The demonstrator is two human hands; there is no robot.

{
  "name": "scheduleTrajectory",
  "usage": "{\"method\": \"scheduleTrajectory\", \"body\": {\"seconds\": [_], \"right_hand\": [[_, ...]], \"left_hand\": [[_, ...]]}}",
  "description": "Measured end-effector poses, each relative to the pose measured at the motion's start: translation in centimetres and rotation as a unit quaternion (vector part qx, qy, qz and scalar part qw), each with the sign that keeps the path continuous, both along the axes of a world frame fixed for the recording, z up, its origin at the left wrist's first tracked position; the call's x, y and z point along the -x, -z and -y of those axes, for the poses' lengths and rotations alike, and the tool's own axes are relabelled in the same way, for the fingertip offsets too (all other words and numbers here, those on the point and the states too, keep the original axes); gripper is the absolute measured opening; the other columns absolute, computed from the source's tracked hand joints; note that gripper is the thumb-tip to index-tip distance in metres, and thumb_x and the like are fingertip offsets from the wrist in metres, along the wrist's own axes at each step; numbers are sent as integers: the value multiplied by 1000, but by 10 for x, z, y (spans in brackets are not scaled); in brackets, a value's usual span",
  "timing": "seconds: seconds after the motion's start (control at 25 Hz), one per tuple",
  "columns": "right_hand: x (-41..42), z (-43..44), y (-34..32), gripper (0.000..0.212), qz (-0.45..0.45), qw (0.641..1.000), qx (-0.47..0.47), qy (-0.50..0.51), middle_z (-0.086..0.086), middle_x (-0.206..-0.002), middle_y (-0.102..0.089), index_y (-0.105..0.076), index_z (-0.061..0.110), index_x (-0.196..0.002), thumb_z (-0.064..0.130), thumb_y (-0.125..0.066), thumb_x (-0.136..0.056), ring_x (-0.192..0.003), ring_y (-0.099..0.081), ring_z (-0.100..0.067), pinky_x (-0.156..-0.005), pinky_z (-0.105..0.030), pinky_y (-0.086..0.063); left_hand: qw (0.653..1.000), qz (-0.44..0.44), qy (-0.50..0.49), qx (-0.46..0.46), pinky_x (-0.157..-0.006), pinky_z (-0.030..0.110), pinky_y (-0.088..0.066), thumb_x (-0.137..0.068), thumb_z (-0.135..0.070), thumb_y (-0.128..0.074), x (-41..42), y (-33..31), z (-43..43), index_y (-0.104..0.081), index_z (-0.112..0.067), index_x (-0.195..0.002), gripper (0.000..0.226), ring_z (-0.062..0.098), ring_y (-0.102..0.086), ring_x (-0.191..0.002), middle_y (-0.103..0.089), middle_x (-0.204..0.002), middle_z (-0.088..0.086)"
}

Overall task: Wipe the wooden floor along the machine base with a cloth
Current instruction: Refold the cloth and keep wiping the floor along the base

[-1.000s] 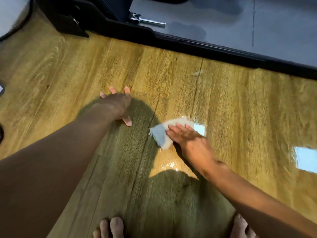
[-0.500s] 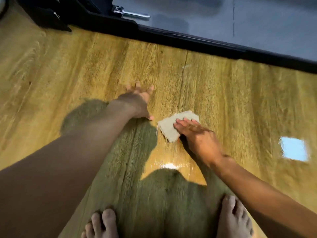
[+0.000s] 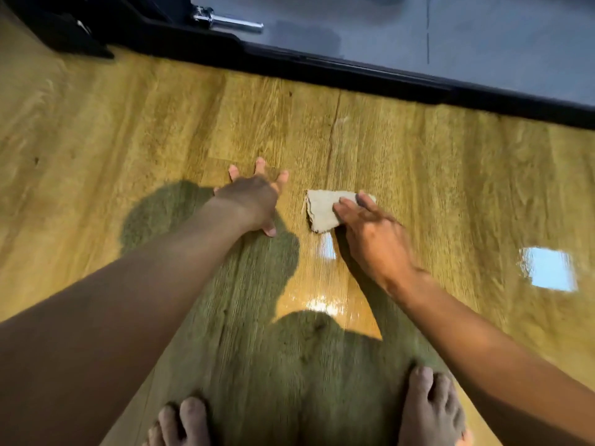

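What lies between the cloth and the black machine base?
Only bare wooden floor, crossed by a dark plank seam, separates the cloth from the machine base, as the head view shows.

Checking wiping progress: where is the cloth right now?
Head view: the cloth lies on the wooden floor right of centre, pressed by the right hand, apart from the left hand.

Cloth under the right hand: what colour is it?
Plain pale greyish beige, with a frayed edge; the cloth shows best in the head view.
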State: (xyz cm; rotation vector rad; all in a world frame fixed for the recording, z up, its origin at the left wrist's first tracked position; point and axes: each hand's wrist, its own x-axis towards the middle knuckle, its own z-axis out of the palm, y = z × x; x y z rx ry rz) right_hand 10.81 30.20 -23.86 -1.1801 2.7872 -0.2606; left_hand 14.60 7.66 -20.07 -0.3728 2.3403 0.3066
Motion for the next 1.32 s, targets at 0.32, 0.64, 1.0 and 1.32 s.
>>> {"method": "scheduleTrajectory", "body": {"seconds": [0.32,0.64,1.0,1.32], "right_hand": [[50,9,12,54,-18,997,11,-74,-9,-141,-48,-46,14,-138,-4,-58,-89,-122,-54,-28,-87,-48,-53],[40,16,23,48,4,992,81,-100,-9,-136,-52,-48,14,-136,1,-55,-91,-123,-53,-26,-100,-46,-46],[149,72,20,30,49,988,109,97,0,-129,-59,-57,21,-127,19,-39,-102,-119,-55,-19,-107,-33,-38],[203,62,8,33,-6,999,9,35,1,-134,-55,-56,26,-130,19,-43,-100,-119,-54,-19,-106,-37,-40]], "left_hand": [[1000,13,-7,4,-102,71,-19,-77,-24,-78,4,16,-1,17,-38,-146,118,50,16,-137,28,-153,8],[999,33,-10,-4,-101,73,-15,-81,-14,-73,7,15,-2,22,-35,-145,116,51,23,-134,37,-148,9],[998,53,-15,-11,-101,74,-15,-83,-11,-71,11,18,-4,27,-33,-143,117,54,25,-132,43,-144,12],[998,55,-17,-10,-101,74,-15,-83,-7,-70,13,14,-7,25,-31,-145,115,55,23,-132,39,-147,14]]}}
